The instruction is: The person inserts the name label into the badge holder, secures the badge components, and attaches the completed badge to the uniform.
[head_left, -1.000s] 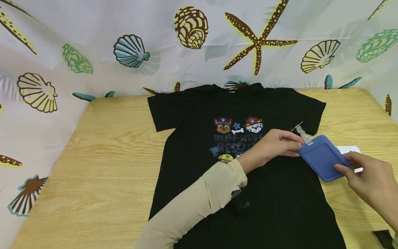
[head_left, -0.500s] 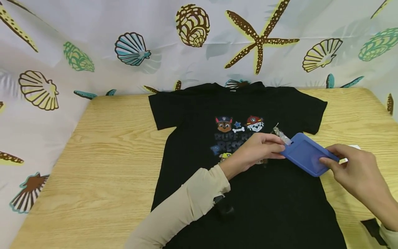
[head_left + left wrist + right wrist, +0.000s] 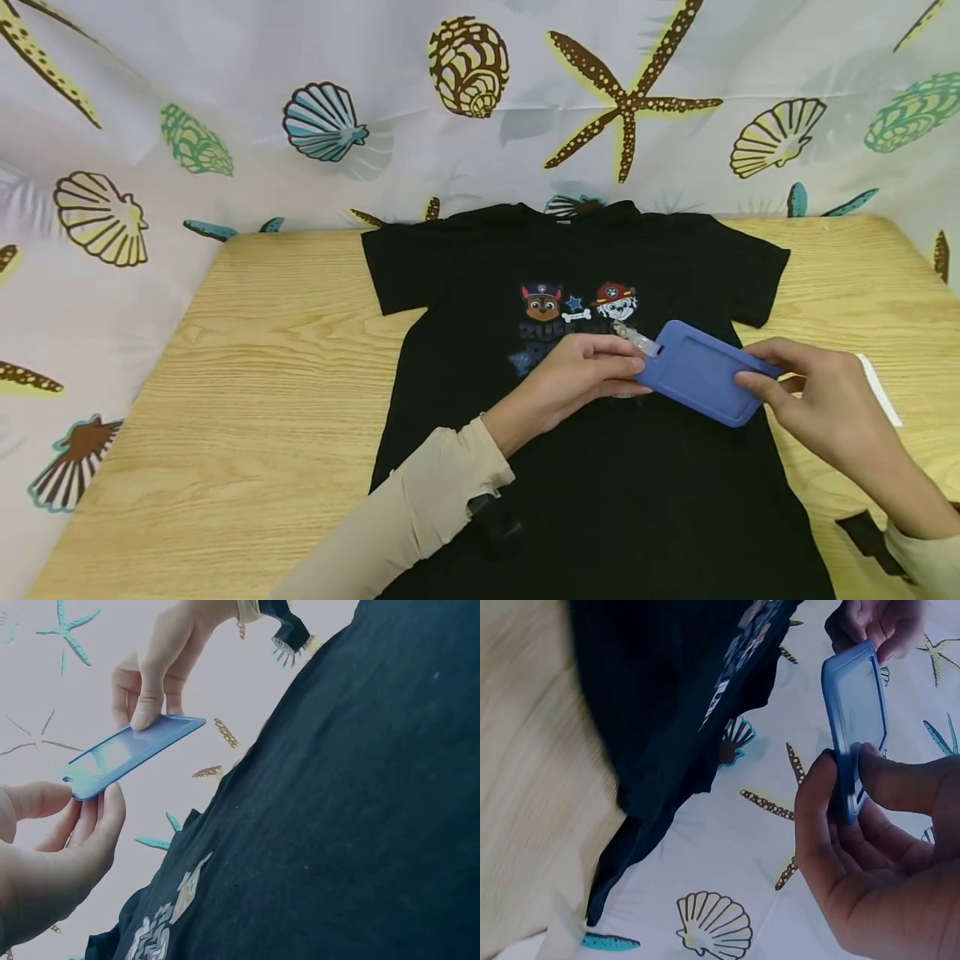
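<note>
Well, a blue badge holder (image 3: 701, 372) is up over a black shirt's (image 3: 615, 508) right side.
The left hand (image 3: 567, 379) pinches the end with the clear clip (image 3: 636, 339); the right hand (image 3: 828, 400) grips the other end; farther right, a white thing (image 3: 879, 390) shows.

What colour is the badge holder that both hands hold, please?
Blue; the badge holder shows best in the head view.

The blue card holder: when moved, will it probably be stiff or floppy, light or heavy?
The blue card holder is probably fairly stiff: held near opposite ends, it shows no clear sag. It is likely light, as the wrist views show it thin. Its clear strap may swing, since only one end seems attached.
</note>
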`<state>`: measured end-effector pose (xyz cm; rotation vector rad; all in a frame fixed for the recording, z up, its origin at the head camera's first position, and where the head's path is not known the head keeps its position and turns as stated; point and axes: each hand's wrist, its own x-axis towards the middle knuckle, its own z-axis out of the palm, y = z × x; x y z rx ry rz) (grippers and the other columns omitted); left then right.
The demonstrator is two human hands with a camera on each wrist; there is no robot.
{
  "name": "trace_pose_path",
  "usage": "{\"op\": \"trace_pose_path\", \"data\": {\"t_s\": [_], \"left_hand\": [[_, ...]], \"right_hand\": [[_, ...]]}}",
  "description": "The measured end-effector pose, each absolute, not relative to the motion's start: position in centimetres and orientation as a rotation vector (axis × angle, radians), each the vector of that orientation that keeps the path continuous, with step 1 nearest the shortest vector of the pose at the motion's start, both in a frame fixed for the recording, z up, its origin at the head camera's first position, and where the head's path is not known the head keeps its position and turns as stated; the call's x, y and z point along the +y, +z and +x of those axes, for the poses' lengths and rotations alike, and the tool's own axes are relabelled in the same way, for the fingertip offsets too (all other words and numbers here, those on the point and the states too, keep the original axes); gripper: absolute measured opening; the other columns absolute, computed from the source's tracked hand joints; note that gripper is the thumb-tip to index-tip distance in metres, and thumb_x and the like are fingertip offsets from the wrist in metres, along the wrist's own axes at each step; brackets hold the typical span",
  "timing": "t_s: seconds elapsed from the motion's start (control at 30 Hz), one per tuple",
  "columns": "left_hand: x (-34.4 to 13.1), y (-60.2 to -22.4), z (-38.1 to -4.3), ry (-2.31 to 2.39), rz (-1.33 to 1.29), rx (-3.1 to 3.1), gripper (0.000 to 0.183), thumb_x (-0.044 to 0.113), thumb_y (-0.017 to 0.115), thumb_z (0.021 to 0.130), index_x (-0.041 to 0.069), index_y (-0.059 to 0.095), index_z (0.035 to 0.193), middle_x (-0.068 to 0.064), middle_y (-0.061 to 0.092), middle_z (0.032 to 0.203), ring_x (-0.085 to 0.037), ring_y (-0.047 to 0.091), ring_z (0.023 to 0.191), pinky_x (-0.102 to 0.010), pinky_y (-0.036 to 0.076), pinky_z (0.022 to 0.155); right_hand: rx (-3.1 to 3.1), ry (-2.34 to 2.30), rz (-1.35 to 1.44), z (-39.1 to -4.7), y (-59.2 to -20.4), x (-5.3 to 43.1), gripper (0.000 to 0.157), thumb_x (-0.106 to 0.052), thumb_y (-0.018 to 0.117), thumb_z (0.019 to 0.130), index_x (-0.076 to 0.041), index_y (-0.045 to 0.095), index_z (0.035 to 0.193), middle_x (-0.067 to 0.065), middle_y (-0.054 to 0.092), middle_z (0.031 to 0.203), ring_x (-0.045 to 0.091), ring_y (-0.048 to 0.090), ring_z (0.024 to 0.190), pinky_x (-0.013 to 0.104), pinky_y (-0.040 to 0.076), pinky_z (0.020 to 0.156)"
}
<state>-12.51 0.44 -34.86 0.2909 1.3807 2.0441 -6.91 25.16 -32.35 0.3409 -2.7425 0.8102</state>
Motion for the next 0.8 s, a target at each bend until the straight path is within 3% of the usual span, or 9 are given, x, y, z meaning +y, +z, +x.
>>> {"op": "trace_pose_path", "data": {"t_s": [0.13, 0.23, 0.47, 0.63, 0.8], "left_hand": [[-0.7, -34.8, -11.8, 2.087, 0.231, 1.299, 0.027, -0.007, 0.052, 0.095, -0.020, 0.052, 0.119, -0.013, 0.062, 0.102, -0.020, 0.065, 0.089, -0.040, 0.052, 0.093], [-1.4, -34.8, -11.2, 2.106, 0.172, 1.244, 0.027, -0.007, 0.051, 0.095, -0.020, 0.051, 0.119, -0.013, 0.062, 0.103, -0.021, 0.065, 0.091, -0.040, 0.051, 0.094], [-3.4, -35.1, -10.3, 2.054, 0.147, 1.198, 0.030, -0.007, 0.049, 0.096, -0.021, 0.048, 0.123, -0.017, 0.063, 0.109, -0.025, 0.065, 0.099, -0.041, 0.049, 0.098], [-4.9, -35.3, -10.7, 2.061, 0.138, 1.156, 0.032, 0.000, 0.042, 0.101, -0.020, 0.046, 0.125, -0.020, 0.062, 0.112, -0.029, 0.062, 0.106, -0.043, 0.045, 0.102], [-6.2, -34.2, -11.2, 2.122, 0.193, 1.114, 0.040, 0.018, 0.033, 0.106, -0.015, 0.044, 0.125, -0.016, 0.063, 0.108, -0.027, 0.063, 0.103, -0.045, 0.042, 0.105]], "right_hand": [[-2.820, 1.011, 0.285, -7.0, -32.0, 24.7, 0.019, -0.005, 0.071, 0.087, 0.001, 0.068, 0.105, 0.022, 0.069, 0.094, 0.037, 0.070, 0.077, 0.016, 0.051, 0.057], [-2.887, 1.120, 0.237, -7.2, -31.7, 24.4, 0.021, -0.010, 0.067, 0.091, 0.000, 0.067, 0.110, 0.020, 0.069, 0.100, 0.033, 0.070, 0.086, 0.017, 0.051, 0.061], [-2.939, 1.294, 0.251, -7.8, -31.6, 23.9, 0.023, -0.008, 0.061, 0.095, 0.004, 0.064, 0.114, 0.016, 0.069, 0.098, 0.005, 0.063, 0.075, 0.017, 0.050, 0.063], [-2.889, 1.480, 0.280, -8.0, -31.8, 23.8, 0.023, -0.005, 0.059, 0.095, 0.006, 0.062, 0.115, 0.011, 0.066, 0.096, 0.006, 0.062, 0.074, 0.017, 0.052, 0.065], [-2.863, 1.645, 0.299, -8.2, -31.8, 23.6, 0.025, -0.006, 0.058, 0.096, 0.007, 0.059, 0.118, 0.004, 0.065, 0.095, 0.007, 0.063, 0.077, 0.018, 0.054, 0.069]]}}
